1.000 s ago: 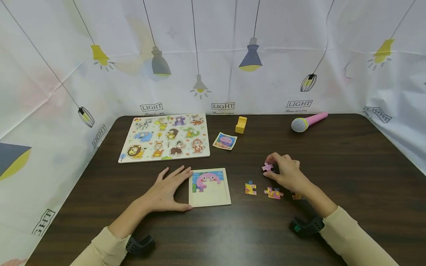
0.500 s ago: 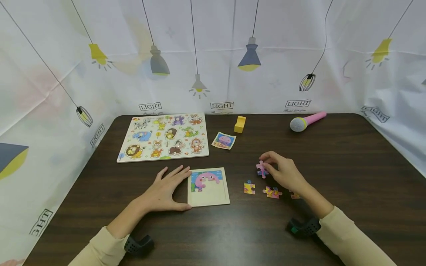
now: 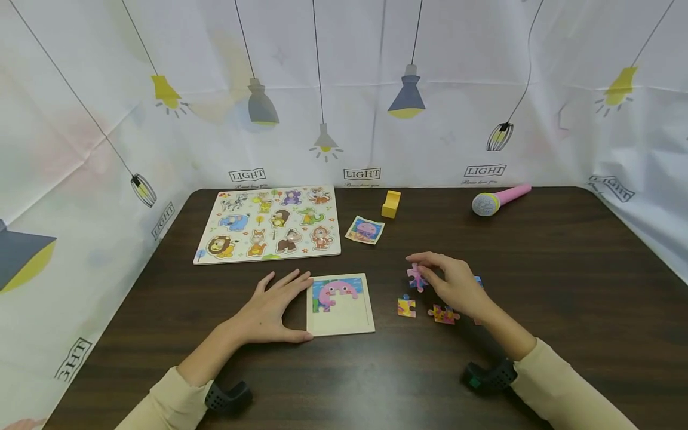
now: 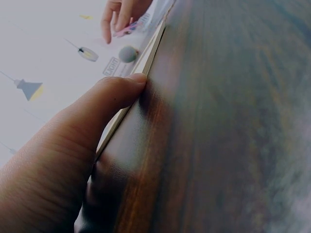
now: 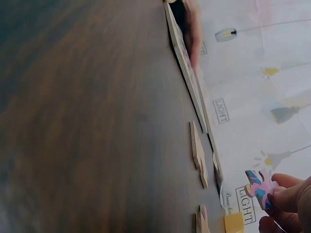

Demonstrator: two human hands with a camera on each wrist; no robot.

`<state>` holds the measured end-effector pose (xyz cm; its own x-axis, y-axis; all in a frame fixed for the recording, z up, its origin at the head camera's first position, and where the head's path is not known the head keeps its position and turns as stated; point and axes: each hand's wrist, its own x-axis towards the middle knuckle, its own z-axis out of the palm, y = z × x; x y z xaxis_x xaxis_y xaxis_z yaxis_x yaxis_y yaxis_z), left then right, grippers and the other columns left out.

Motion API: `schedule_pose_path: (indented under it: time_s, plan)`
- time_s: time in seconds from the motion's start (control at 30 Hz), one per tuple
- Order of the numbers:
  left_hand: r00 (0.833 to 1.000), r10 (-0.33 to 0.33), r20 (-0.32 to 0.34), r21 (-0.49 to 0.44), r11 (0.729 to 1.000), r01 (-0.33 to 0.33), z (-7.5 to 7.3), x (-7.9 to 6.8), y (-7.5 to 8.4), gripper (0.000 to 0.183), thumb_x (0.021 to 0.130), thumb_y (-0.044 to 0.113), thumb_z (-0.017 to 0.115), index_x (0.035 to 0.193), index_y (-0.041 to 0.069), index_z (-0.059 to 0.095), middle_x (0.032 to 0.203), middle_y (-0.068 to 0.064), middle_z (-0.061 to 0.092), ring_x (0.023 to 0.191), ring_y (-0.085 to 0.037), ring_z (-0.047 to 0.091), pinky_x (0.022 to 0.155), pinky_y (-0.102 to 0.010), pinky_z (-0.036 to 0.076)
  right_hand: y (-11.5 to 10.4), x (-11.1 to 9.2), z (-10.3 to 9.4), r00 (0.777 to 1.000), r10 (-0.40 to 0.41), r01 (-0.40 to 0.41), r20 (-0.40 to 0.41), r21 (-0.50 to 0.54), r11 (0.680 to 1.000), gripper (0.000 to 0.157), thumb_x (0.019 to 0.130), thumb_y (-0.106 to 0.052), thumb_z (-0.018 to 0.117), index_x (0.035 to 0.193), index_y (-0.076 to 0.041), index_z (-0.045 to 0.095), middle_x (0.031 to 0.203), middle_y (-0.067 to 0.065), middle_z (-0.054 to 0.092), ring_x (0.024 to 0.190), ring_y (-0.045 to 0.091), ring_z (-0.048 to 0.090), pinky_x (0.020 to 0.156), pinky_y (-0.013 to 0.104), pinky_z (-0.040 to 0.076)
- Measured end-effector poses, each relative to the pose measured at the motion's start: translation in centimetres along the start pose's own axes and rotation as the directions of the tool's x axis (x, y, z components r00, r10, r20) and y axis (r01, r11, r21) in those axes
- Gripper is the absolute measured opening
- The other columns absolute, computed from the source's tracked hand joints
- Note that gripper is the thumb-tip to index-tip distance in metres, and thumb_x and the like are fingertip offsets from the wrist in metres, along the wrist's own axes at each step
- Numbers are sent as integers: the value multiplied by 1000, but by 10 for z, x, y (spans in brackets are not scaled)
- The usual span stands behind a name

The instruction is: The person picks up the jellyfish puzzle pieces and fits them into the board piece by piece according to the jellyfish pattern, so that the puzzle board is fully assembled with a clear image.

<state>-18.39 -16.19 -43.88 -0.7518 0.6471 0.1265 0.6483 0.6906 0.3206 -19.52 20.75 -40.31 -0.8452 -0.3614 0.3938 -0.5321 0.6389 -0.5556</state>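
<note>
Pinched in my right hand (image 3: 454, 285), a pink-and-blue jigsaw piece (image 3: 416, 278) stood clear of the bench (image 3: 355, 388). The pale square puzzle tray (image 3: 344, 319) lay flat against my left hand (image 3: 271, 310), its upper part showing a pink creature, its lower part bare. A yellow piece (image 3: 406, 307) lay just beside it.

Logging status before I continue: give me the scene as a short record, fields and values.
Left hand: touches puzzle tray at its left side
Right hand: pinches pink-and-blue piece, clear of the table
Puzzle tray: pink figure partly assembled; lower area bare
Loose pieces: two plainly visible; behind right hand, count unclear
Far side: animal board, picture card, yellow block, microphone
</note>
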Motion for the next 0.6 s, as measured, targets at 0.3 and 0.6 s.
schedule_pose_path:
  time_s: [0.3,0.6]
  plan:
    - [1000,-1,2,-8,1000,1,-1,-1,3,99,70,75,53,145,15,29,150,-2,24,138,-21,16,103,-59,3,-15,3,8,997,49,-52,53,57,997,20,89,-8,59,107,-12,67,89,-3,62,70,14,49,56,25,41]
    - [1000,-7,1,-5,1000,7,-1,0,3,100,69,76,51,145,16,28,150,-1,23,138,-20,15,104,-57,2,-27,16,24,991,45,-62,124,137,989,17,89,-14,61,104,-14,67,85,-6,62,67,14,51,49,24,41]
